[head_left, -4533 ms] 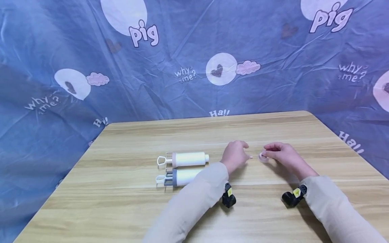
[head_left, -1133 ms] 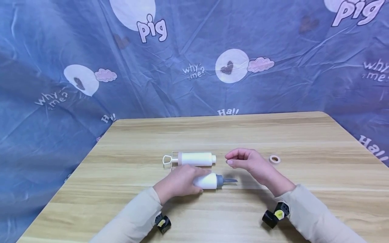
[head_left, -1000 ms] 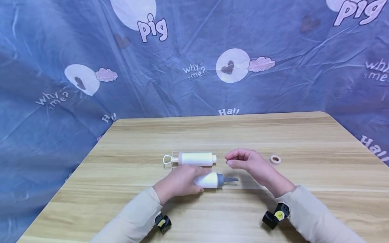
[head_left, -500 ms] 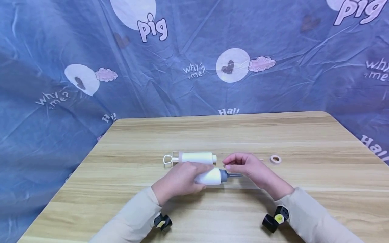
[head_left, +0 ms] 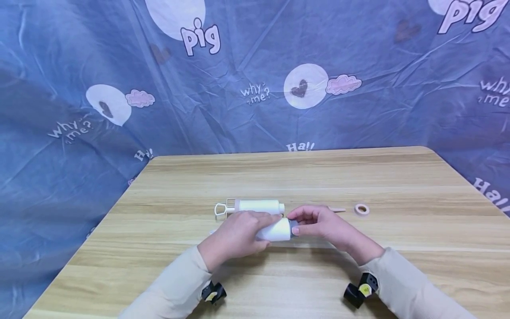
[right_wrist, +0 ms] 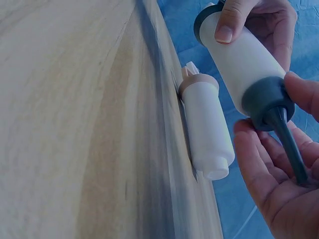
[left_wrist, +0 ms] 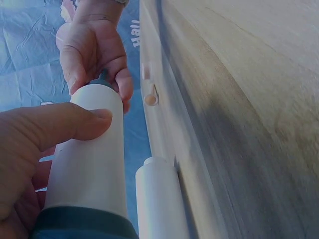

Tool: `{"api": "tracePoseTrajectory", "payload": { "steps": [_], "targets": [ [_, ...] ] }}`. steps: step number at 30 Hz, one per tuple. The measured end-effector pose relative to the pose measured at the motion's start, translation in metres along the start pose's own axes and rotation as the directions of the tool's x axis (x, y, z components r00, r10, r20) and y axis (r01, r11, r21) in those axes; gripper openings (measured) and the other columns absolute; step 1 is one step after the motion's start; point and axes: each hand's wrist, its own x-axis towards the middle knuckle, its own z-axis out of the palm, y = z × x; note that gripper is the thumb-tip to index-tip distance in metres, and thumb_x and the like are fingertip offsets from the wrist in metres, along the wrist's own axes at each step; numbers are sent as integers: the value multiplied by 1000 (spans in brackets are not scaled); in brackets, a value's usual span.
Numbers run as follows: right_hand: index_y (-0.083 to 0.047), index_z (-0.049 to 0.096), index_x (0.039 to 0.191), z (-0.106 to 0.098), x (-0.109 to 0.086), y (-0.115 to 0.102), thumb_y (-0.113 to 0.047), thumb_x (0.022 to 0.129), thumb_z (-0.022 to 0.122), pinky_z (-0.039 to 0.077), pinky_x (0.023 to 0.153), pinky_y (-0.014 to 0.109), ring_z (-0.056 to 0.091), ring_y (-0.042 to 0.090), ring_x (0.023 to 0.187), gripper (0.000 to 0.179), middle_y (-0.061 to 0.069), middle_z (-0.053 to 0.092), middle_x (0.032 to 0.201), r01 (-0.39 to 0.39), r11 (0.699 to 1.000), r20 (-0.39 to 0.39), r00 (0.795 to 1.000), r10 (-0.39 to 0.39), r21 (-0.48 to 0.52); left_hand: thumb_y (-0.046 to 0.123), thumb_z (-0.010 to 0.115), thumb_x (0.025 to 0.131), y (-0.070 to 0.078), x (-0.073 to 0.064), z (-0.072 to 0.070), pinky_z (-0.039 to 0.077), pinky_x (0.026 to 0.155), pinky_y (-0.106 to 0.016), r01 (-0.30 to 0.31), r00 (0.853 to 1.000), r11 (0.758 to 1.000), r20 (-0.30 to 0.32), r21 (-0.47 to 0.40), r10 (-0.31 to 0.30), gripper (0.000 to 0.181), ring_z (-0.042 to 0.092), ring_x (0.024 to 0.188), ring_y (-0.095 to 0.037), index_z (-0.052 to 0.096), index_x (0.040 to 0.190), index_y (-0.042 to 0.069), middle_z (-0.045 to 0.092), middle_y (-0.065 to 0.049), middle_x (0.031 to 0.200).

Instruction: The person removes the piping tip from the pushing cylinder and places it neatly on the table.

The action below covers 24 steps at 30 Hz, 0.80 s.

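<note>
My left hand (head_left: 241,232) grips the white barrel of a large plunger syringe (left_wrist: 92,149) with grey end caps, thumb on top of the barrel. The syringe is held slightly above the table. Its far end carries a grey cap with a long tapered nozzle (right_wrist: 287,142). My right hand (head_left: 328,226) pinches that grey cap (right_wrist: 269,102) between thumb and fingers, the nozzle pointing into the palm. Behind the left hand lies a second white syringe (head_left: 259,206) with a pinkish collar and a looped handle; its tip bears no nozzle.
A small pale ring-shaped cap (head_left: 361,209) lies on the wooden table (head_left: 159,266), right of my right hand. Beside it is a thin pinkish nozzle (head_left: 338,209), partly behind that hand. A blue printed cloth (head_left: 223,124) hangs behind the table.
My right hand has left the ring-shaped cap and come onto the grey cap. The left hand has taken hold of the grey syringe, lifted it slightly and brought it rightward.
</note>
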Motion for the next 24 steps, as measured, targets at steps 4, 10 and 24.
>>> {"api": "tracePoseTrajectory", "payload": {
  "steps": [4, 10, 24],
  "targets": [
    [11, 53, 117, 0, -1, -1, -11, 80, 69, 51, 78, 25, 61, 15, 91, 46, 16, 65, 102, -7, 1000, 4, 1000, 7, -14, 26, 75, 75, 1, 0, -1, 50, 87, -31, -6, 1000, 1000, -16, 13, 6, 58, 63, 102, -17, 56, 128, 13, 65, -3, 117],
    [11, 54, 119, 0, -2, 0, -11, 79, 70, 51, 77, 25, 62, 15, 91, 49, 19, 65, 103, -24, 999, 1, 1000, 24, -38, 27, 75, 75, 1, 0, 0, 50, 86, -31, -19, 999, 999, -25, 30, 20, 58, 64, 101, -17, 57, 127, 13, 65, -3, 116],
    [10, 56, 118, 2, -3, -1, -14, 79, 72, 52, 76, 25, 61, 18, 92, 49, 21, 65, 107, -38, 997, -7, 999, 37, -62, 25, 77, 72, -2, -1, 3, 52, 82, -31, -50, 997, 999, -66, -10, 49, 58, 65, 96, -18, 59, 125, 10, 67, -6, 112]
  ]
}}
